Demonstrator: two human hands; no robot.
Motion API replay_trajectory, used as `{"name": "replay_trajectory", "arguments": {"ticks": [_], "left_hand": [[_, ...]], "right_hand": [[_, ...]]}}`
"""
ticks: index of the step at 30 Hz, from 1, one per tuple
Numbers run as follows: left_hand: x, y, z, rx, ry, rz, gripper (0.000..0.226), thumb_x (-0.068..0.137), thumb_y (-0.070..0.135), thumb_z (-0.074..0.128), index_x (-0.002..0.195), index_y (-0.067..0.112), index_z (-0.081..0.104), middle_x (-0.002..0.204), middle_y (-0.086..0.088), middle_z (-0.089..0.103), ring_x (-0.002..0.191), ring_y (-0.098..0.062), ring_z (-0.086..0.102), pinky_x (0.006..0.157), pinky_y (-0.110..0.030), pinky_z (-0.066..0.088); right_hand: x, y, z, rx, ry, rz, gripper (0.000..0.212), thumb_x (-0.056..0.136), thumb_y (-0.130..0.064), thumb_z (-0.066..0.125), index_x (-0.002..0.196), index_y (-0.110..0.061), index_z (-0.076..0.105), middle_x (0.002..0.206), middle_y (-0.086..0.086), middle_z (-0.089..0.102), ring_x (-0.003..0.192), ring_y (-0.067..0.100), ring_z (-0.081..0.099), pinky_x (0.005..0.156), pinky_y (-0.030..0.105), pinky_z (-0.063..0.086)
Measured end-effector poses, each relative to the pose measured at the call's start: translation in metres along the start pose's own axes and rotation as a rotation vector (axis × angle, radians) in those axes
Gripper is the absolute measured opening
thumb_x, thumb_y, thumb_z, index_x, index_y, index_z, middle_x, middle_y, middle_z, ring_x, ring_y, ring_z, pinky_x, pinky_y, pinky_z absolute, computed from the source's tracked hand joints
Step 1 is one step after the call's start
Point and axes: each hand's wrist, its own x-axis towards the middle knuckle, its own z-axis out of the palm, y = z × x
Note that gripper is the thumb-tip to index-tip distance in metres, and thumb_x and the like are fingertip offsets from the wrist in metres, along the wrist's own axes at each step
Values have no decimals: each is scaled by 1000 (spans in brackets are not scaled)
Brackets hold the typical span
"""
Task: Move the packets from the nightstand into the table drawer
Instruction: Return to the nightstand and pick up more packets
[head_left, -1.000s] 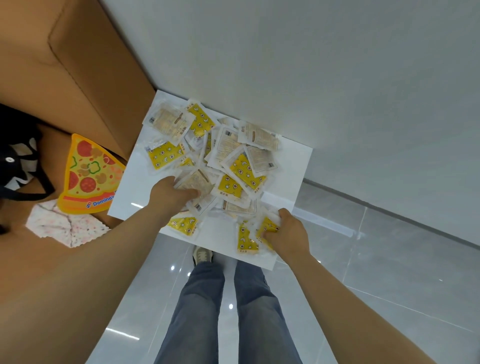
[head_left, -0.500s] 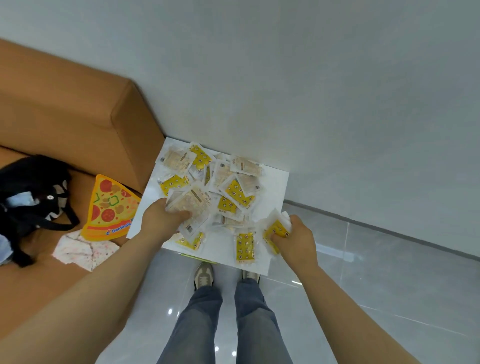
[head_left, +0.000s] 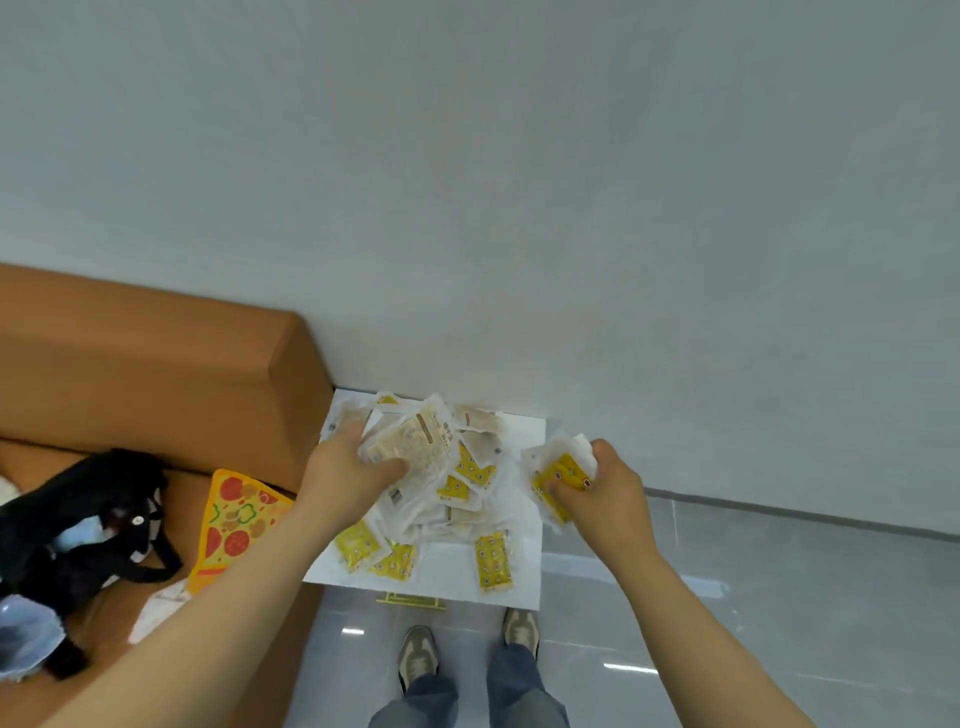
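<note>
A white nightstand (head_left: 525, 582) stands against the wall, with several yellow and beige packets (head_left: 470, 475) heaped on its top. My left hand (head_left: 347, 475) grips a bunch of beige packets (head_left: 410, 447) lifted above the left side of the heap. My right hand (head_left: 602, 493) holds a bunch of yellow and white packets (head_left: 561, 470) raised over the nightstand's right edge. Single yellow packets (head_left: 492, 561) lie near the front edge. No table drawer is in view.
A brown sofa (head_left: 156, 374) stands to the left of the nightstand, with a pizza-slice cushion (head_left: 234, 514), a black bag (head_left: 78, 519) and a patterned cloth (head_left: 158, 608) on its seat. Grey tiled floor (head_left: 779, 597) spreads to the right. My legs and shoes (head_left: 415, 657) stand just before the nightstand.
Both hands have closed on packets and lifted them off the nightstand top. The camera has tilted up and back, so the nightstand looks smaller and lower.
</note>
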Motion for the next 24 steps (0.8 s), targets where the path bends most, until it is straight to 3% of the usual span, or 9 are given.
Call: {"name": "replay_trajectory", "arguments": {"ticks": [5,7,11,18,24], "left_hand": [[-16,80,-18,82,-1,267,26,76,26,73,95,13,62,89,-2,63,85,-21,60,69,-32,45],[-28,117,-18,77,-7,367,24,76,24,73,95,14,61,88,-1,63,80,-17,59,63,-28,44],[-65,184,-6,-42,-22,529,19,76,18,73,91,20,61,83,7,64,74,-2,58,56,-18,37],[-159,292,48,-227,-174,763,28,78,18,74,103,25,63,94,13,68,85,-4,65,65,-18,48],[-258,364,112,-313,-301,942,30,77,16,75,103,28,65,94,11,71,81,-1,67,65,-17,52]], "right_hand": [[-19,-37,-69,89,162,-57,23,75,-22,72,86,-19,52,73,2,61,66,23,58,57,38,47],[-31,-48,-102,123,243,-81,25,74,-25,75,85,-19,53,73,2,61,66,22,59,57,38,48],[-62,-54,-172,199,411,-117,26,73,-24,77,86,-22,55,73,-3,62,65,15,59,54,26,47],[-137,-32,-299,304,676,-195,27,74,-19,78,89,-28,58,77,-7,65,71,4,62,56,18,51],[-226,6,-409,291,909,-265,29,73,-16,79,88,-29,58,76,-9,66,67,-1,61,53,9,45]]}}
